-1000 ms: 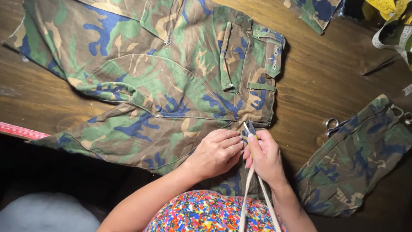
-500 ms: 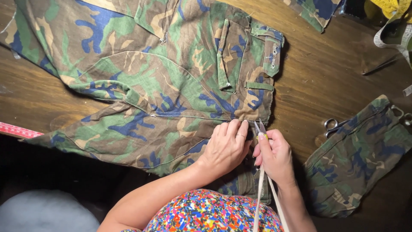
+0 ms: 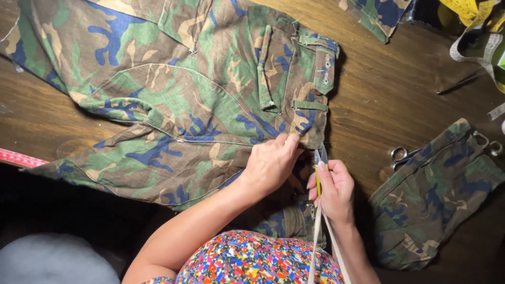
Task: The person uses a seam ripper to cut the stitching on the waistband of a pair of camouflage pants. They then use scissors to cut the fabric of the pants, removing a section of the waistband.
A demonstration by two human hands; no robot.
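Note:
A camouflage garment (image 3: 200, 100) lies spread on a dark wooden table (image 3: 389, 94). My left hand (image 3: 271, 164) rests flat on the garment's lower edge, fingertips at the corner near the waistband and belt loop. Just to the right, my right hand (image 3: 332, 192) grips a small tool (image 3: 319, 164) with a yellow handle and a thin metal tip that points up at the fabric edge. A pale tape (image 3: 315, 247) hangs down past my right wrist. My patterned, many-coloured top (image 3: 252, 260) fills the bottom of the view.
Scissors (image 3: 403, 154) lie on the table to the right, beside a second camouflage piece (image 3: 436, 197). A pink ruler (image 3: 21, 158) sits at the left edge. A yellow measuring tape (image 3: 468, 8) and another camouflage scrap (image 3: 379, 13) lie at the top right.
My hands have drifted apart: the left now lies flatter on the fabric edge, the right has shifted slightly right with the tool. The garment looks unmoved.

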